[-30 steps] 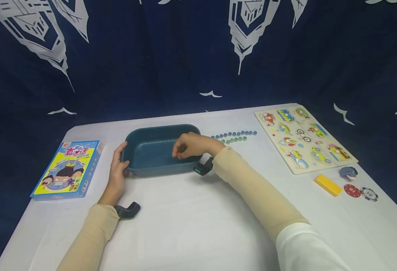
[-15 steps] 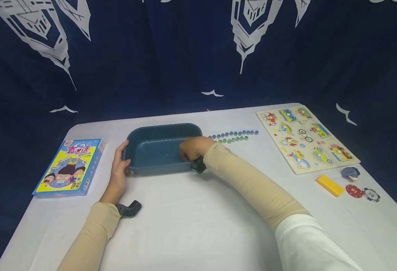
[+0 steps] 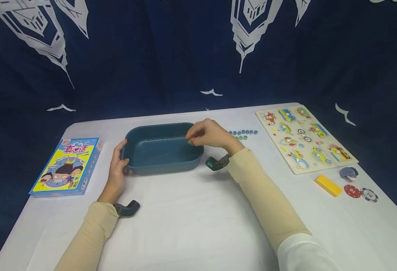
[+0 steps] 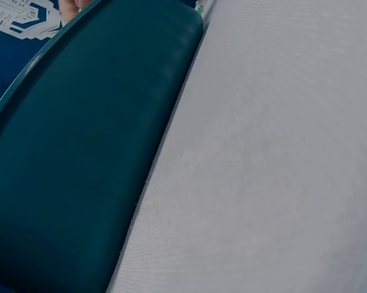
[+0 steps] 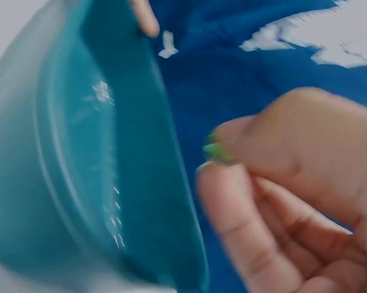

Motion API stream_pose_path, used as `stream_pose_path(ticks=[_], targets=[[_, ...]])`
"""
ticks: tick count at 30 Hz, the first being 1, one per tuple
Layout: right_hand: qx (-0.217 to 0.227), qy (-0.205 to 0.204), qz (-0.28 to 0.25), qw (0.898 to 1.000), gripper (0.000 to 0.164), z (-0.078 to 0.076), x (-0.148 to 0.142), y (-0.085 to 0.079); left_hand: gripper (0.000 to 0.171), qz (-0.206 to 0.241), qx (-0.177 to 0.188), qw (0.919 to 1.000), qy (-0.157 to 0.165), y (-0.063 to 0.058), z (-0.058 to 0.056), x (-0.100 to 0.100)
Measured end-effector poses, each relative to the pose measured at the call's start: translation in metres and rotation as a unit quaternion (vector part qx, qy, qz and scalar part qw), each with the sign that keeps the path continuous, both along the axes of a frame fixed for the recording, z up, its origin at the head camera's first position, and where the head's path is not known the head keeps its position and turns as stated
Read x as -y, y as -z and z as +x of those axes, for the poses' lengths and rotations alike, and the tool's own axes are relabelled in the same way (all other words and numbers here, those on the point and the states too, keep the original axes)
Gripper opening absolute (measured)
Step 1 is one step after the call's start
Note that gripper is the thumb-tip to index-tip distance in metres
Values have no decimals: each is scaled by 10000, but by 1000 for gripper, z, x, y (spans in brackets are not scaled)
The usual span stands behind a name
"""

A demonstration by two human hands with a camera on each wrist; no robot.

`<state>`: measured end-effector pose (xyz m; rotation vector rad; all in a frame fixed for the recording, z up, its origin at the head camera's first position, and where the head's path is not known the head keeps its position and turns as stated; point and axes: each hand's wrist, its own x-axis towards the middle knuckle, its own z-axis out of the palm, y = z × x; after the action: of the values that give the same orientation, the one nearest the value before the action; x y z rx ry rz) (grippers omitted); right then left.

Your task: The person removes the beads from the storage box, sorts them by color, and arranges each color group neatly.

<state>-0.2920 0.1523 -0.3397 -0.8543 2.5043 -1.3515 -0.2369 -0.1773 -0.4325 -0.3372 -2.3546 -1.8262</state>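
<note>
A dark teal plastic tub [image 3: 166, 169] stands on the white table. My left hand [image 3: 117, 175] holds its left end, the thumb near the front and the fingers along the outer side. Over the tub's right end is my right hand [image 3: 210, 134], pinching a small green marble [image 5: 216, 152] between thumb and index finger. Just right of that hand lie a row of blue marbles [image 3: 244, 132] and a shorter row of green marbles [image 3: 241, 137], both partly hidden by it. In the left wrist view, the tub's side [image 4: 92, 140] fills the left half.
A blue and yellow card-game box [image 3: 66, 167] lies at the left. To the right are a wooden puzzle board [image 3: 304, 139], a yellow block [image 3: 328, 185], a small grey-blue figure [image 3: 349, 173], a red chip [image 3: 352, 191] and a white-and-dark chip [image 3: 369, 195]. A dark blue curtain hangs behind.
My right hand dipped into the right part of the tub, then rose and shifted right, with the green marble now showing at its fingertips. The left hand keeps its place on the tub.
</note>
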Motion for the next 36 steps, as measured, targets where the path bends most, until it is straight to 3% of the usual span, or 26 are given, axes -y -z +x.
stream_pose_path(ticks=[3,6,12,15,18,22,25,30,36], targets=[[-295,647,-724,9948,18,3,-22,2,72,131,-108,9999,14,2,0,0],[-582,1470,-1222,9798,20,4,-45,6,72,211,-246,9995,9,4,-1,0],[-865,3210,-2171,9178,26,4,-89,23,73,206,-164,9997,6,4,0,0],[-885,3887,-2088,8930,25,6,-107,33,73,205,-127,9997,-1,4,-1,0],[-796,4434,-1592,8785,25,9,-121,41,73,179,-121,9998,-14,3,0,0],[-557,4850,-760,8694,26,13,-135,53,72,214,-139,9997,8,2,1,1],[-354,4948,-354,8676,24,16,-142,66,72,221,-155,9996,28,1,1,2],[-289,4913,-224,8702,22,16,-148,87,72,206,-125,9997,91,2,2,3],[-716,4851,0,8716,20,14,-150,96,72,266,-198,9993,152,2,0,0]])
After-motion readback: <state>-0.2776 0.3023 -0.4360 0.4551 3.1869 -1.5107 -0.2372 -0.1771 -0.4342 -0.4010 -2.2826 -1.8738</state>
